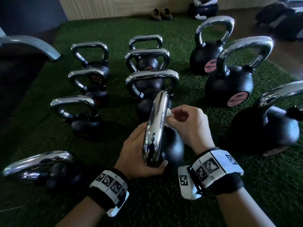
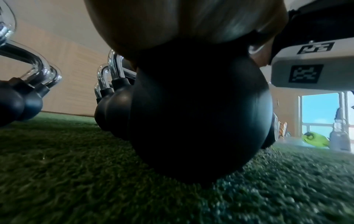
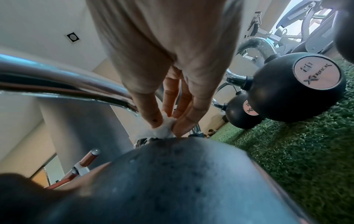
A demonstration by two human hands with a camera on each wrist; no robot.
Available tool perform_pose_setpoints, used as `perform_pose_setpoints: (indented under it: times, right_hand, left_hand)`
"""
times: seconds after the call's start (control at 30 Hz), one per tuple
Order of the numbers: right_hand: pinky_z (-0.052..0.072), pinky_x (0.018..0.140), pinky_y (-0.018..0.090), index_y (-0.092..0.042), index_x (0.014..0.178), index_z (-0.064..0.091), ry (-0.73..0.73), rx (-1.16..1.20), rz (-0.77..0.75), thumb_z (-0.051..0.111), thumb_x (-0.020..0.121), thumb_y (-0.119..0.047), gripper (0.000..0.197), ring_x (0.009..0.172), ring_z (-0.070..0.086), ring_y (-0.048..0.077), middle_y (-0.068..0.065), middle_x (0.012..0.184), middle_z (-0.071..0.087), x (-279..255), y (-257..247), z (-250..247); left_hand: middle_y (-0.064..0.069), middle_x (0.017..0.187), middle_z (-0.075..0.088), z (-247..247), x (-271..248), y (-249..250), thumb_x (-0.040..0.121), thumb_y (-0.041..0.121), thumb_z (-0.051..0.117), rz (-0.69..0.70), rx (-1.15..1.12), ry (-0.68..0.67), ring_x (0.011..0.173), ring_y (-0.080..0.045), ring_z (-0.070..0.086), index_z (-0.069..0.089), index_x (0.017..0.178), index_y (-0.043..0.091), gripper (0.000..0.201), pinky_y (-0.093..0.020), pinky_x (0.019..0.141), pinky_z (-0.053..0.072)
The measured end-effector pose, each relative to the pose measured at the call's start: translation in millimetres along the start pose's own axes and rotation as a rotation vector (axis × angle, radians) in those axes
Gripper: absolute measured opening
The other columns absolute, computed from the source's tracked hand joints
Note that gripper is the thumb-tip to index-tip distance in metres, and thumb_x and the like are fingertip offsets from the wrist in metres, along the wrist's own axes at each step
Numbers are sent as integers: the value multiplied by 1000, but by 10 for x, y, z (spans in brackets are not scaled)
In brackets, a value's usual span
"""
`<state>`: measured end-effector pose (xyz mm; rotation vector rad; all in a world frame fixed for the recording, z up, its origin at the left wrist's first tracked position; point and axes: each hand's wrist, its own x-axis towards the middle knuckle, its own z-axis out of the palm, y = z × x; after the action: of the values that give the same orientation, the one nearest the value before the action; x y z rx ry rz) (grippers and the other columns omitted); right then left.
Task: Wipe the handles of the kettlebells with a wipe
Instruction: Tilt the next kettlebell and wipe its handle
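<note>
On the green turf floor (image 1: 188,38) the heavy, stiff kettlebell (image 1: 172,145) stands among others, its slippery chrome handle (image 1: 155,126) gripped near the end by the left hand (image 1: 137,153), while the right hand (image 1: 188,126) fingers (image 3: 147,112) pinch the soft, light wipe (image 3: 162,128) against the handle's side.

My left hand (image 1: 139,154) hides the near end of the chrome handle (image 1: 155,126); its fingers don't show in the left wrist view, only blurred palm. Most of the wipe (image 3: 162,128) is buried under my right hand (image 1: 186,126). Far-left kettlebell (image 1: 24,51) is cut by the frame edge, as is the far-right kettlebell (image 1: 268,126). Label text on the pink disc (image 1: 237,98) is too small to read.
</note>
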<state>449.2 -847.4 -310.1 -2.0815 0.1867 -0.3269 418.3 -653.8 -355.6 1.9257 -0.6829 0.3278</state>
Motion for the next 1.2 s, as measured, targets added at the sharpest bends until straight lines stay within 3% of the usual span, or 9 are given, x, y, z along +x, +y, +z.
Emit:
perform_pose_setpoints:
  times: [0.17,0.27,0.4,0.53,0.6,0.73,0.87,1.1,1.2]
  right_hand:
    - [45,67,1,-18,95,81,65,-11,-3,81,86,-23,11,73,65,-3,-14,77,71,8,26,73]
    - [57,81,20,-20,104,82,112,30,-61,78,89,-23,16,82,73,6,-6,89,78,108,-44,56]
    - [59,78,26,-21,108,82,164,96,-228,79,89,-23,19,83,72,5,-6,95,77,161,-157,-35]
    - [60,80,32,-22,107,81,104,81,-220,80,88,-23,19,82,71,3,-10,92,74,195,-119,-65]
    - [60,78,30,-20,106,82,154,71,-285,79,88,-18,17,83,71,6,-7,94,75,192,-158,-75]
    - [48,77,3,-11,107,81,233,42,-497,74,87,-1,23,89,66,1,-3,103,75,29,-240,-121]
    - [53,77,13,-11,109,80,173,76,-514,74,88,-2,23,90,68,3,-3,102,74,29,-204,-181]
    - [48,77,9,-13,102,82,88,62,-584,77,82,7,29,86,67,3,-2,97,71,-295,-367,-321]
    - [51,76,10,-19,97,83,-42,141,-472,83,79,1,26,88,70,6,-10,97,72,-663,-433,-418]
  left_hand:
    - [-6,142,59,-5,1,2,65,45,89,19,15,-79,137,-30,54,40,144,48,93,-57,111,46]
    - [-11,144,57,5,8,-14,65,46,88,36,38,-70,139,-31,52,40,142,42,91,-58,113,43]
    - [-14,137,61,33,-13,4,64,48,87,46,56,-29,132,-35,58,41,138,55,86,-58,109,48]
    - [-12,137,62,59,-35,-68,64,51,86,33,105,-22,131,-33,59,42,140,42,88,-57,106,50]
    - [-11,131,64,72,-49,-65,63,53,85,16,112,2,124,-32,64,42,135,44,84,-55,102,54]
    - [-9,130,65,96,-70,-98,65,60,84,5,106,24,122,-30,65,46,136,48,82,-51,101,56]
    - [-15,129,66,111,-75,-183,70,67,80,-26,86,-3,123,-33,65,53,136,23,84,-56,98,56]
    - [-14,132,64,139,-67,-146,66,55,86,8,75,47,126,-33,63,43,141,52,86,-55,103,54]
    - [-14,124,68,132,-63,-164,70,53,79,83,160,-9,118,-34,67,43,135,43,74,-53,97,56]
